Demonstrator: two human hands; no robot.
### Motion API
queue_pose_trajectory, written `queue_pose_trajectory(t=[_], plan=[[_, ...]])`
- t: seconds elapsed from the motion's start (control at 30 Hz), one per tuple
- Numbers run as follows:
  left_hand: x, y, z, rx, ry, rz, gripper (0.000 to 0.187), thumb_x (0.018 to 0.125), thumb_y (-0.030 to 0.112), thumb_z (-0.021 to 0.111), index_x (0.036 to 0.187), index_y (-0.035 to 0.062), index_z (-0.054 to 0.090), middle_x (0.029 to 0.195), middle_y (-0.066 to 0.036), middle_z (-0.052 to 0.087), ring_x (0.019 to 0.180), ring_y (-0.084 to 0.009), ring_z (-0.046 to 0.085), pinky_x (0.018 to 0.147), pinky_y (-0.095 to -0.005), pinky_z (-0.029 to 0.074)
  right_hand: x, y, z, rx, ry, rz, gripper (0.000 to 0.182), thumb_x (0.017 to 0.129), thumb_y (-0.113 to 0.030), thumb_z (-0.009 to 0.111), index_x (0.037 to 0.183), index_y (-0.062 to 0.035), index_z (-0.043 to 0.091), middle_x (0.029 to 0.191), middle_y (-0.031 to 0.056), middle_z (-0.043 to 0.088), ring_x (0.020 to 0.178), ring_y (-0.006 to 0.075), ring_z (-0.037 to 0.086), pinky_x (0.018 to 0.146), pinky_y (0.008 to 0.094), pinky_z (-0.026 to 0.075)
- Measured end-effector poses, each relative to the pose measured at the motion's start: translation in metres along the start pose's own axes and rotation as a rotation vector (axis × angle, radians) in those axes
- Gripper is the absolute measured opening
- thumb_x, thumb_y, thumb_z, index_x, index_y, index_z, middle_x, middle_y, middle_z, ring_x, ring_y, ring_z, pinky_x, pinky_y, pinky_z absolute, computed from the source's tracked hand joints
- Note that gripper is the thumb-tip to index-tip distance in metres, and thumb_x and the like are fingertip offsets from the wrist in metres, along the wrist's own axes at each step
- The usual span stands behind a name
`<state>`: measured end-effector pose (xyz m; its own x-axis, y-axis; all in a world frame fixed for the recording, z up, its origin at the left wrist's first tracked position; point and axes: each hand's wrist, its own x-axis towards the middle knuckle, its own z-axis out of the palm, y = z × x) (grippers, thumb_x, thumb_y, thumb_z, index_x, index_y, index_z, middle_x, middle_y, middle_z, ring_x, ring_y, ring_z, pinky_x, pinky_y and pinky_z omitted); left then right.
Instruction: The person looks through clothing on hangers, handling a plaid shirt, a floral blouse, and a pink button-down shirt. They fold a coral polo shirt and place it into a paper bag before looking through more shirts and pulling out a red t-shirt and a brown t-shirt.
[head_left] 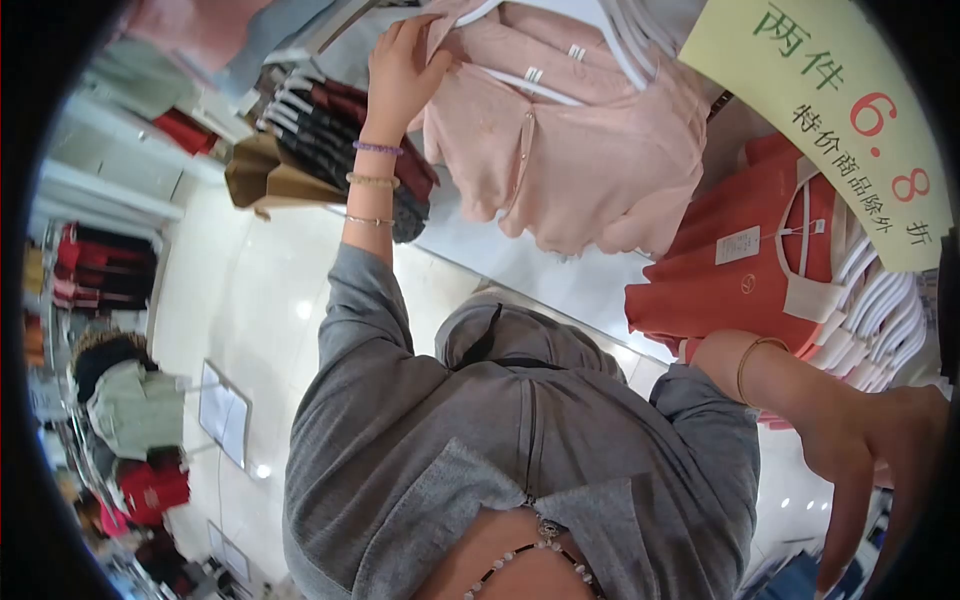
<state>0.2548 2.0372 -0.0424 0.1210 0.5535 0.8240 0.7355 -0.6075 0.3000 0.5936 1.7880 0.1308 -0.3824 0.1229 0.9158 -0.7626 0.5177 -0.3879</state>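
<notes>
Pink shirt [570, 150] hangs on the rack; my left hand [400, 70] pinches its shoulder edge. My right hand [865, 455] hangs open, fingers spread, beside red dresses [740, 280].

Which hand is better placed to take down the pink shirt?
Left. The left hand grips the pink shirt at its shoulder, while the right hand hangs open beside the red garments, apart from it.
</notes>
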Motion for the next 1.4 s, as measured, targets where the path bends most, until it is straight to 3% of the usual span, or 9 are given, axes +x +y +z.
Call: queue_pose_trajectory(t=[0.2,0.4,0.5,0.6,0.7,0.8,0.93,1.13,1.4], plan=[[-0.028,0.071,-0.035,-0.022,-0.016,-0.192,0.058,0.061,0.011,0.074,0.115,-0.0007,0.056,0.096,-0.022,0.06,0.091,-0.0434,0.057,0.081,-0.0424,0.047,-0.02,-0.023,-0.014,0.133,-0.067,0.059,0.013,0.083,-0.006,0.062,0.094,0.0002,0.065,0.1,0.016,0.068,0.083,0.0283,0.065,0.076,0.0375,0.053],[-0.066,0.075,-0.037,0.054,0.039,-0.192,0.04,0.08,0.013,0.066,0.12,0.0078,0.061,0.108,-0.011,0.064,0.098,-0.0243,0.061,0.085,-0.0329,0.047,-0.039,-0.023,-0.045,0.119,-0.01,0.208,0.015,0.083,-0.005,0.062,0.097,0.0007,0.066,0.1,0.0144,0.068,0.083,0.0267,0.065,0.078,0.0362,0.053],[-0.079,0.069,-0.04,-0.215,0.019,-0.398,0.04,0.081,0.022,0.067,0.118,0.0092,0.061,0.108,-0.008,0.064,0.101,-0.0169,0.059,0.09,-0.0306,0.045,-0.066,0.012,-0.07,-0.394,0.366,0.469,0.016,0.083,-0.005,0.062,0.098,0.001,0.066,0.1,0.0137,0.068,0.084,0.0259,0.065,0.078,0.0355,0.053],[-0.088,0.068,-0.052,-0.638,0.017,-0.604,0.04,0.085,0.019,0.068,0.121,0.0028,0.06,0.114,-0.005,0.063,0.109,-0.0113,0.054,0.095,-0.0259,0.041,-0.11,0.084,-0.111,-1.415,0.358,0.295,0.033,0.083,-0.018,0.072,0.112,-0.0048,0.063,0.119,0.0085,0.062,0.115,0.0226,0.051,0.101,0.035,0.037],[-0.114,0.064,-0.049,-0.939,0.008,-0.686,0.051,0.085,0.015,0.07,0.13,0.0018,0.051,0.121,-0.005,0.059,0.113,-0.0129,0.053,0.097,-0.0274,0.042,-0.134,0.108,-0.114,-1.324,0.58,0.49,0.03,0.081,-0.016,0.075,0.107,-0.0055,0.066,0.112,0.0069,0.062,0.107,0.0217,0.053,0.097,0.0359,0.039],[-0.152,0.07,-0.045,-1.009,0.009,-0.916,0.052,0.082,0.01,0.072,0.128,0.0004,0.052,0.124,-0.006,0.058,0.112,-0.0151,0.055,0.095,-0.0291,0.046,-0.131,0.1,-0.108,-1.561,0.475,0.502,0.028,0.082,-0.018,0.075,0.105,-0.0038,0.066,0.1,0.0045,0.06,0.092,0.0194,0.053,0.088,0.0331,0.042],[-0.176,0.098,-0.042,-1.254,-0.127,-1.215,0.05,0.08,0.009,0.075,0.125,-0.0012,0.054,0.12,-0.007,0.061,0.108,-0.0165,0.058,0.093,-0.0297,0.048,-0.139,0.101,-0.111,-1.209,0.333,0.719,0.03,0.084,-0.02,0.074,0.104,0.0001,0.065,0.09,0.0007,0.054,0.076,0.012,0.047,0.071,0.0251,0.043],[-0.21,0.113,-0.013,-1.13,-0.467,-1.212,0.048,0.082,0.015,0.075,0.121,-0.0047,0.056,0.115,-0.01,0.063,0.104,-0.0165,0.06,0.091,-0.0253,0.047,-0.186,0.099,-0.118,-0.343,0.729,1.009,0.035,0.087,-0.017,0.071,0.112,0.0051,0.061,0.113,0.004,0.061,0.101,0.0111,0.055,0.087,0.0261,0.045],[-0.263,0.122,-0.013,-1.3,-0.168,-1.428,0.059,0.089,0.024,0.069,0.131,-0.0095,0.045,0.127,-0.014,0.056,0.113,-0.0198,0.057,0.095,-0.0292,0.048,-0.279,0.091,-0.103,-0.369,0.955,1.142,0.031,0.088,-0.018,0.07,0.109,0.0033,0.062,0.105,0.0048,0.064,0.096,0.0105,0.059,0.085,0.0249,0.045]])
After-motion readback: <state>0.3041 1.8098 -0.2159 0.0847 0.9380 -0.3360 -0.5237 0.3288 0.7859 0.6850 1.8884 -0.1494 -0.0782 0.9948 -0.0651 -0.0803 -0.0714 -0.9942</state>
